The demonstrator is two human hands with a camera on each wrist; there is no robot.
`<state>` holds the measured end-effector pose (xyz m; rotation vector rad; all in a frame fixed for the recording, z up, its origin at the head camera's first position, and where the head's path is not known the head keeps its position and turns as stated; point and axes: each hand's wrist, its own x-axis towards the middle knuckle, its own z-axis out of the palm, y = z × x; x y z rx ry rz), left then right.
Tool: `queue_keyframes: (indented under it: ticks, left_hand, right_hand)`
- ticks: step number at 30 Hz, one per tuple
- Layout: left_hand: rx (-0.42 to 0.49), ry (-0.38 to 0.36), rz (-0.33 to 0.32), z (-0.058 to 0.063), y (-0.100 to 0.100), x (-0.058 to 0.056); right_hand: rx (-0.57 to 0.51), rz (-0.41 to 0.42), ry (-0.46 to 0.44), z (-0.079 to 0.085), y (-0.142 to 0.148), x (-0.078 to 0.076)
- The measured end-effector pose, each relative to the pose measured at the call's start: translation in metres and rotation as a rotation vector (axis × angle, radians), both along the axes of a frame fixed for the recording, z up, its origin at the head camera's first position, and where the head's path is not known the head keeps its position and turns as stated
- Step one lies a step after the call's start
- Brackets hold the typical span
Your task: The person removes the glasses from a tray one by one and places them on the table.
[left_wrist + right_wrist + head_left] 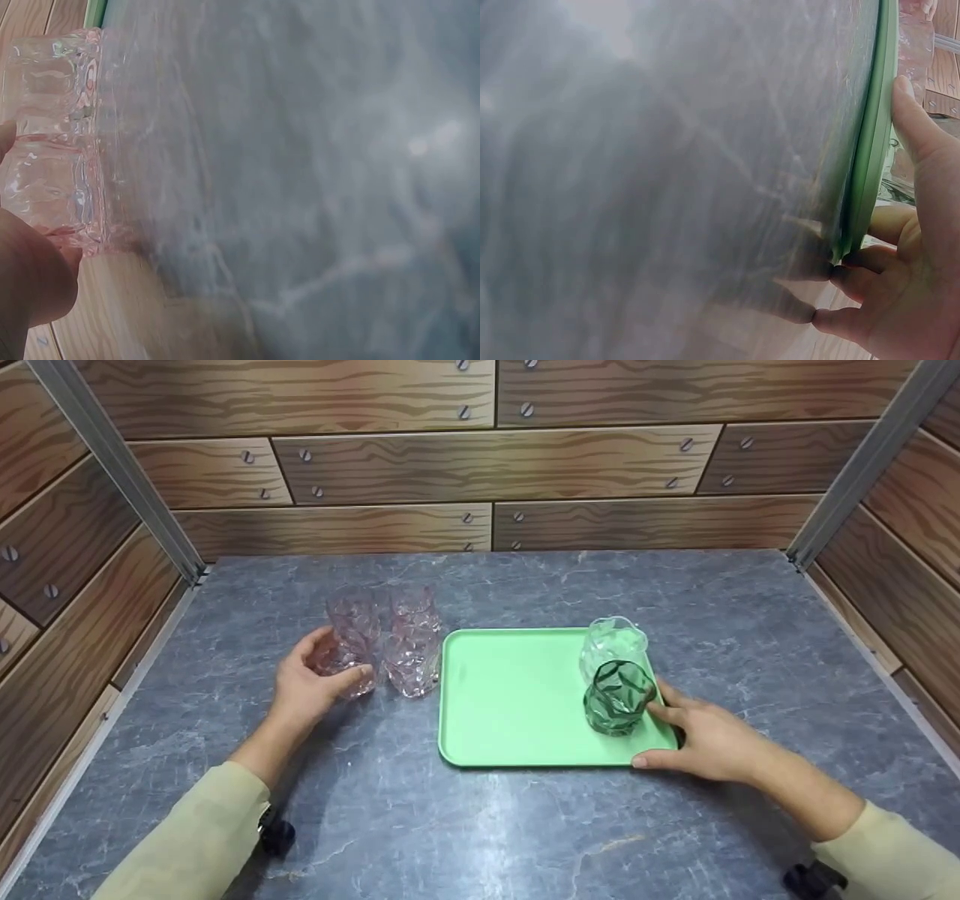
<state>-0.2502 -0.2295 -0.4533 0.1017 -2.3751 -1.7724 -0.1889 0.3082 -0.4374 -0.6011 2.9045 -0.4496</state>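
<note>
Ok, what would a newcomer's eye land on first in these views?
Probably the bright green tray on the grey table, with a dark green glass and a clear glass at its right end. Next, the pinkish glasses left of it, one gripped by the left hand, while the right hand holds the tray's near right corner.

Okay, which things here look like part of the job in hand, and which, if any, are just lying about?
Probably part of the job:
- pink glasses, one held by the left hand
- green tray, its near right corner held by the right hand
- dark green glass and clear glass, on it

Just surroundings:
- grey table
- wood-patterned walls
- metal posts
</note>
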Motion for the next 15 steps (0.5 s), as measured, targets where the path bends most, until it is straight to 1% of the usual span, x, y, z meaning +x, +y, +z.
queue_keyframes:
  ticks: [9, 15]
  left_hand:
    - [-0.026, -0.010, -0.012, 0.0018, 0.0001, 0.0017]
    - [-0.037, -0.033, -0.021, 0.0026, -0.0017, 0.0021]
  right_hand:
    - [0.000, -0.005, -0.010, -0.0004, 0.0009, 0.0014]
    - [0.002, 0.000, -0.020, 0.0008, 0.0001, 0.0000]
